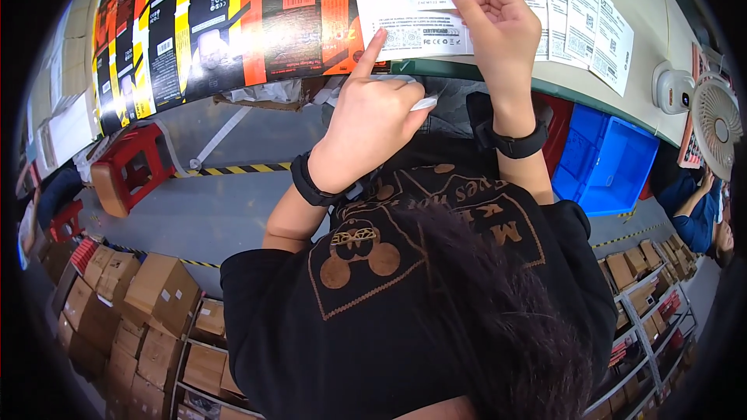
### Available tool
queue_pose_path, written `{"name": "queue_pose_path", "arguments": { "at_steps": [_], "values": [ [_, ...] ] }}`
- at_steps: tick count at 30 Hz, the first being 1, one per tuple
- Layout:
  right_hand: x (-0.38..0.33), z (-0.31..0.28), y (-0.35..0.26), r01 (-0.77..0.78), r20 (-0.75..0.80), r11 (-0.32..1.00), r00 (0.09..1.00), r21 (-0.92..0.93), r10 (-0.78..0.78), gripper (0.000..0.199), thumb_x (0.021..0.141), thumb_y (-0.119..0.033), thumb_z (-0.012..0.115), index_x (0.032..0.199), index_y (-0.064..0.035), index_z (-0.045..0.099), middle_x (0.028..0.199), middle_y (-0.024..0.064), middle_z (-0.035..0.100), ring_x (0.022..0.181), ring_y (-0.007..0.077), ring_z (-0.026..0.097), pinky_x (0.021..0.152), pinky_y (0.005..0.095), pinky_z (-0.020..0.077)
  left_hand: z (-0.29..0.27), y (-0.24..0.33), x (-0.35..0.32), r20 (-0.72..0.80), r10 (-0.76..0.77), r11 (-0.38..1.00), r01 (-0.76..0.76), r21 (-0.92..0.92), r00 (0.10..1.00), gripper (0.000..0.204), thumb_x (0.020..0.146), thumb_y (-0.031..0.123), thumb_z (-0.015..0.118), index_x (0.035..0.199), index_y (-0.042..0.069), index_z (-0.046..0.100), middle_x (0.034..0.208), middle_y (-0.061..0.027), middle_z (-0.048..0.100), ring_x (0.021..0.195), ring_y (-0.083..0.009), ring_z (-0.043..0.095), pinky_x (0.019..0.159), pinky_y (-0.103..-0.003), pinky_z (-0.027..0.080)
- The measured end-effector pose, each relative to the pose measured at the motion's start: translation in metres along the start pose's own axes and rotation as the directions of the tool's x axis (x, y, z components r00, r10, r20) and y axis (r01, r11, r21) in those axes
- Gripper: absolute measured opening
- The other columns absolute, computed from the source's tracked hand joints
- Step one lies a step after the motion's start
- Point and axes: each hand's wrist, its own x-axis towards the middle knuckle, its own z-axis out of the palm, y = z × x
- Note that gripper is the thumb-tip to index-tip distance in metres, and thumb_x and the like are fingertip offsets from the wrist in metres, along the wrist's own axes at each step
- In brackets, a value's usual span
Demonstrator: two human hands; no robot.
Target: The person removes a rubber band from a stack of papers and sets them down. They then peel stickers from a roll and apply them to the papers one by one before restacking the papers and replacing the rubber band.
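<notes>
My right hand (498,19) is over the printed leaflets at the table's front edge, thumb and fingers pinched at the right side of a small white label (428,0) with a square code. That label lies over a white printed leaflet (393,8); whether it is stuck down I cannot tell. My left hand (373,113) has its index finger stretched to the leaflet's lower left edge. Its other fingers are curled, and a small folded white paper (424,103) sticks out by the thumb. More overlapping leaflets (580,23) fan out to the right of my right hand.
Flat printed black, orange and yellow box sheets (210,39) cover the table's left part. A white fan (714,120) stands at the right end. Below the table are a blue crate (603,163) and a red stool (132,163). Cartons (159,295) stack on shelves; another person (696,210) sits at right.
</notes>
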Motion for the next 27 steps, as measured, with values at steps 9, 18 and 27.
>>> {"name": "queue_pose_path", "arguments": {
  "at_steps": [9,18,27],
  "values": [
    [-0.003,0.004,0.000,0.062,-0.008,0.984,0.998,-0.170,-0.064,0.011,0.078,-0.006,0.064,0.082,0.0040,0.060,0.073,0.0040,0.062,0.064,0.0051,0.057,0.060,0.0154,0.0479,0.001,0.000,0.001,-0.003,-0.002,1.000,0.002,-0.008,1.000,0.012,0.069,0.013,0.068,0.064,0.005,0.060,0.052,-0.0090,0.054,0.055,-0.0220,0.057,0.105,-0.040,0.024],
    [-0.007,0.011,-0.008,0.120,0.020,0.842,0.991,-0.525,-0.129,0.025,0.074,-0.018,0.071,0.079,0.0016,0.057,0.064,0.0029,0.058,0.055,0.0068,0.053,0.052,0.0170,0.0432,-0.001,-0.001,0.001,0.021,-0.001,1.000,0.001,-0.003,1.000,0.012,0.069,0.013,0.068,0.064,0.005,0.060,0.052,-0.0091,0.055,0.055,-0.0223,0.057,0.105,-0.041,0.024],
    [-0.007,0.018,-0.012,0.223,0.027,0.600,0.948,-0.768,-0.318,0.035,0.072,-0.024,0.071,0.084,-0.0044,0.045,0.073,0.0044,0.050,0.057,0.0183,0.053,0.051,0.0260,0.0439,0.001,-0.002,-0.001,0.011,0.005,1.000,-0.005,0.002,1.000,0.013,0.069,0.012,0.067,0.064,0.004,0.059,0.054,-0.0093,0.056,0.056,-0.0233,0.058,0.105,-0.041,0.024]
  ]
}}
